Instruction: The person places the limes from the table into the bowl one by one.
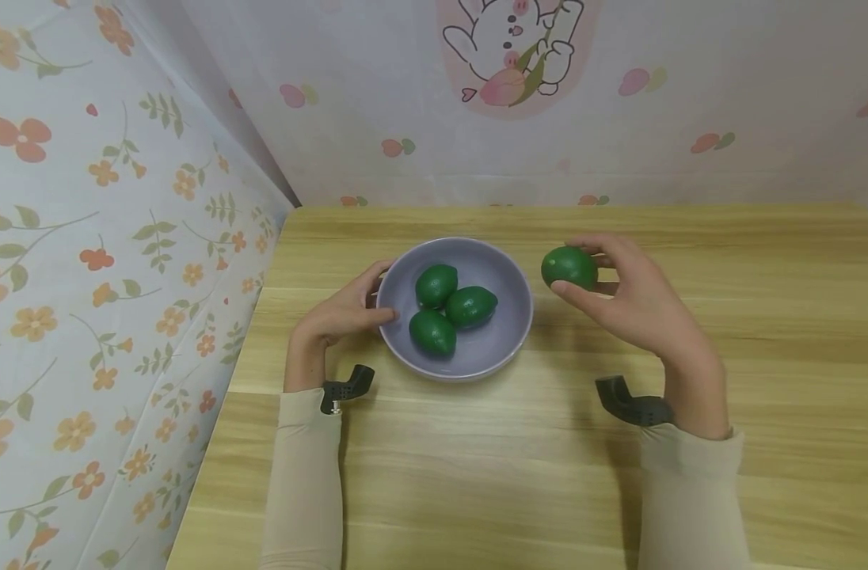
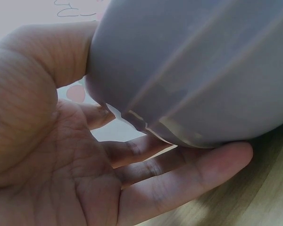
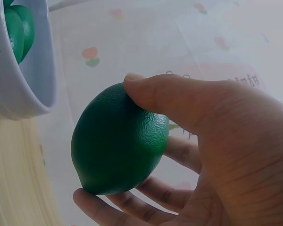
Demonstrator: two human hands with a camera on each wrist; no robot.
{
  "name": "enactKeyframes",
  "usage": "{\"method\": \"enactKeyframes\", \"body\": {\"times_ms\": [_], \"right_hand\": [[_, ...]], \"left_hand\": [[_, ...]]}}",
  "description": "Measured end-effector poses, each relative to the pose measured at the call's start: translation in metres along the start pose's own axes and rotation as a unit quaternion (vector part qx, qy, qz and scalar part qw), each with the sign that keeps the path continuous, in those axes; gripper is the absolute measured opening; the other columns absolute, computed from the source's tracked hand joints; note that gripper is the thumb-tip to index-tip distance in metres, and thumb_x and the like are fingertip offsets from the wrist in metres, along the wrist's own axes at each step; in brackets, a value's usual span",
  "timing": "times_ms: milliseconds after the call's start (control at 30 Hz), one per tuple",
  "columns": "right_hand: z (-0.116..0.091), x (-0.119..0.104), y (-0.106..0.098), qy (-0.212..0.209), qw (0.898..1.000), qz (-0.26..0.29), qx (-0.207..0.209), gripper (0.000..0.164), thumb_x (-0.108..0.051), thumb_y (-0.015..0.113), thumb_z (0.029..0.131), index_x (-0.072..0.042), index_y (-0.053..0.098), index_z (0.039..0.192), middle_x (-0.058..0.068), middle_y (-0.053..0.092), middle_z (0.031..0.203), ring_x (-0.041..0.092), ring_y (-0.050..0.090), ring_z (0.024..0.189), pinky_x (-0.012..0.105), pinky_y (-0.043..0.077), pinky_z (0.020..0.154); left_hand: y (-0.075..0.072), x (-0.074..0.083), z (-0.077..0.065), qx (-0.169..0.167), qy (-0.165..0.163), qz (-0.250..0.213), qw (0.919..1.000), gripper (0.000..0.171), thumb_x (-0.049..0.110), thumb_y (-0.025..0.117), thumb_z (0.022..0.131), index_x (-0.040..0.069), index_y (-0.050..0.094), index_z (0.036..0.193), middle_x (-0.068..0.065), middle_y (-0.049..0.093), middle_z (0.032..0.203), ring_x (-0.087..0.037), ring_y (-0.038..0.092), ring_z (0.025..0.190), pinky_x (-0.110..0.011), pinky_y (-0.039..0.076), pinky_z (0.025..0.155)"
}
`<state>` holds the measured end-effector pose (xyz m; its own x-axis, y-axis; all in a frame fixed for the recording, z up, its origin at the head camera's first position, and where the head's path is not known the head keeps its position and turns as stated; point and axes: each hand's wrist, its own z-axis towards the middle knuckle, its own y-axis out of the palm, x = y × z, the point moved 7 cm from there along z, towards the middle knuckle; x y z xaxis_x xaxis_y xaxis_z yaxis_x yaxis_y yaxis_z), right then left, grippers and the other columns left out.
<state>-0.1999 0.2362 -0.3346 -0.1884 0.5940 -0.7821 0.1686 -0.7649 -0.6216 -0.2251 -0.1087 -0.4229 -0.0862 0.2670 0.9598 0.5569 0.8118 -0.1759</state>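
A lavender bowl [image 1: 501,340] with ribbed outer walls holds three green limes [image 1: 472,307] lying close together. My left hand [image 1: 341,313] grips the bowl's left side, thumb over the rim. In the left wrist view the fingers [image 2: 179,183] reach under the bowl's curved base, and the bowl is tilted there. Just right of the bowl, my right hand [image 1: 641,301] holds another lime [image 1: 569,267] between thumb and fingertips. That lime fills the middle of the right wrist view, its pointed end facing down, with the bowl's rim to its left.
Both hands work over a wood-grain table [image 1: 477,475]. Behind it hangs a pale curtain [image 1: 377,87] with a cartoon rabbit, and a floral sheet [image 1: 85,277] covers the left side. Black wrist mounts [image 1: 630,404] stick out inward from the forearms.
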Motion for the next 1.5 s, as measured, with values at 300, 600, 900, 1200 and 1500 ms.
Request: {"method": "enactKeyframes", "body": {"times_ms": [300,600,900,1200,1500], "right_hand": [[0.000,-0.006,0.006,-0.010,1.000,-0.008,-0.008,0.059,-0.024,0.080,0.094,-0.012,0.057,0.146,0.011,0.056,0.144,0.032,0.060,0.129,0.044,0.062,0.098],[0.003,-0.011,0.015,-0.036,0.999,-0.003,-0.010,0.058,-0.019,0.082,0.092,-0.011,0.058,0.145,0.009,0.058,0.143,0.029,0.060,0.127,0.059,0.058,0.101],[0.005,-0.014,0.023,-0.038,0.999,-0.003,-0.019,0.056,-0.016,0.081,0.092,-0.010,0.059,0.144,0.012,0.056,0.145,0.030,0.058,0.127,0.058,0.059,0.100],[0.005,-0.018,0.029,-0.037,0.999,0.000,-0.025,0.056,-0.018,0.081,0.093,-0.011,0.059,0.145,0.012,0.055,0.146,0.031,0.057,0.130,0.059,0.060,0.099],[0.006,-0.020,0.031,-0.040,0.999,0.004,-0.031,0.058,-0.018,0.081,0.093,-0.011,0.060,0.146,0.013,0.054,0.144,0.031,0.057,0.130,0.058,0.060,0.100]], "left_hand": [[-0.001,-0.002,0.002,0.002,-0.002,0.008,1.0000,0.085,-0.002,0.067,0.088,0.016,0.031,0.163,-0.021,0.040,0.160,-0.044,0.050,0.139,-0.042,0.061,0.095],[0.000,-0.001,0.001,0.003,-0.002,0.009,1.0000,0.085,0.000,0.068,0.089,0.017,0.031,0.164,-0.019,0.039,0.163,-0.044,0.049,0.141,-0.044,0.061,0.097],[-0.001,-0.002,0.001,0.004,-0.006,0.008,0.9999,0.084,-0.001,0.067,0.089,0.018,0.032,0.163,-0.019,0.039,0.162,-0.044,0.049,0.141,-0.044,0.061,0.096],[-0.001,-0.003,0.001,0.004,-0.008,0.006,0.9999,0.086,-0.001,0.068,0.089,0.017,0.030,0.164,-0.020,0.039,0.162,-0.044,0.050,0.140,-0.043,0.061,0.096],[-0.001,-0.002,0.000,0.005,-0.007,0.008,0.9999,0.085,0.000,0.068,0.089,0.017,0.032,0.163,-0.019,0.039,0.162,-0.044,0.049,0.141,-0.043,0.062,0.096]]}}
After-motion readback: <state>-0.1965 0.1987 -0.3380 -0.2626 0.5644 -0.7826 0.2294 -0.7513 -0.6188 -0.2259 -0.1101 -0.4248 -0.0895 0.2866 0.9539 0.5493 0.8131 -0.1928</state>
